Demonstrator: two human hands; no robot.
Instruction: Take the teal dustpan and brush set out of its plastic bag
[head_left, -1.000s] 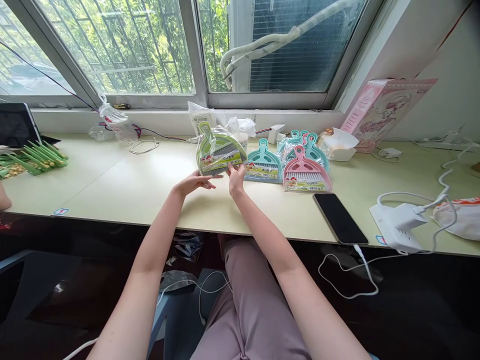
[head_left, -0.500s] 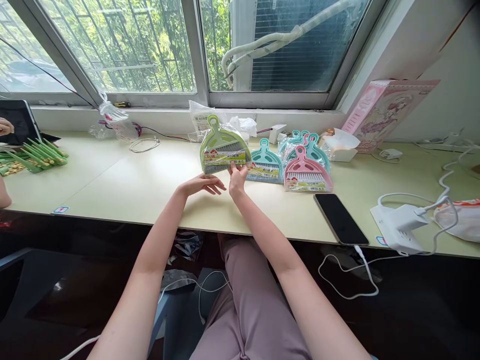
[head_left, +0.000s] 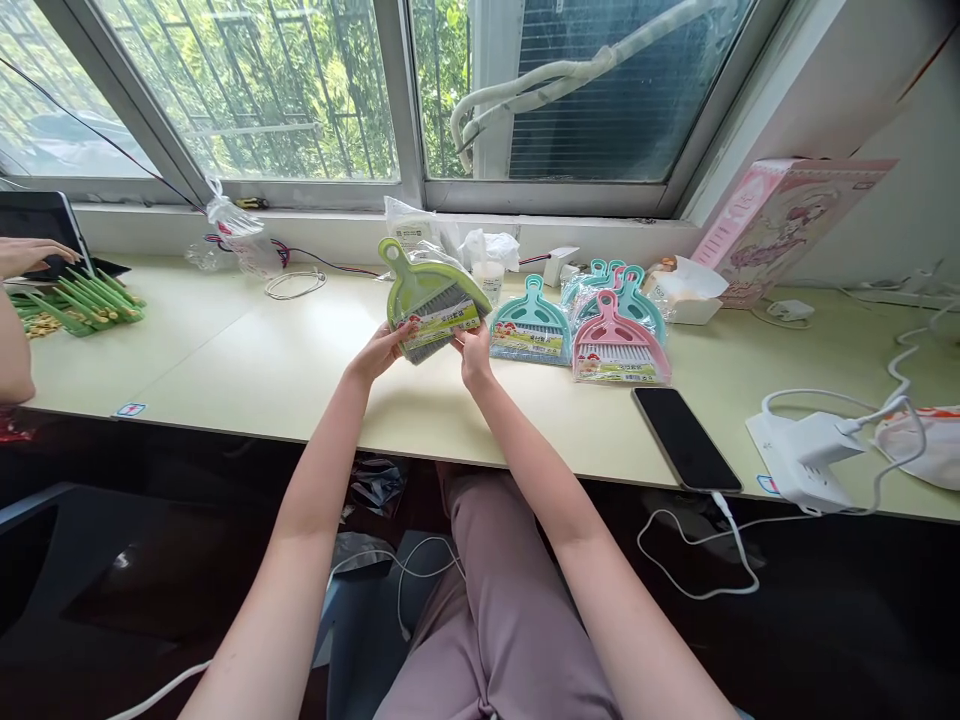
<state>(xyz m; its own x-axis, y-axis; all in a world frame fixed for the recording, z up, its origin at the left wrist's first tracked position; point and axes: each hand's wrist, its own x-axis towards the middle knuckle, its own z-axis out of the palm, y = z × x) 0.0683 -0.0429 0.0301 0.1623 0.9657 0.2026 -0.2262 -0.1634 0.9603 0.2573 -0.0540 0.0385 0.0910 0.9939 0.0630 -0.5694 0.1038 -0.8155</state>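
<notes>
A green dustpan and brush set (head_left: 429,292) in clear wrapping is held up over the table, its handle tilted to the left. My left hand (head_left: 381,350) grips its lower left side, and my right hand (head_left: 472,350) pinches its lower right corner. To the right stands a teal dustpan set (head_left: 531,325) with a similar yellow-green label. Beside that, a pink dustpan set (head_left: 619,345) rests in front of several more teal ones (head_left: 637,300).
A black phone (head_left: 686,438) on a white cable lies at the table's front edge, near a white power strip (head_left: 799,465). A tissue box (head_left: 686,290) and a pink box (head_left: 787,225) stand behind. At left, another person's hand (head_left: 30,255) is by a tablet and green stalks (head_left: 94,300).
My left hand has come up from below and taken hold of the green dustpan set's left side. The set has tipped leftward.
</notes>
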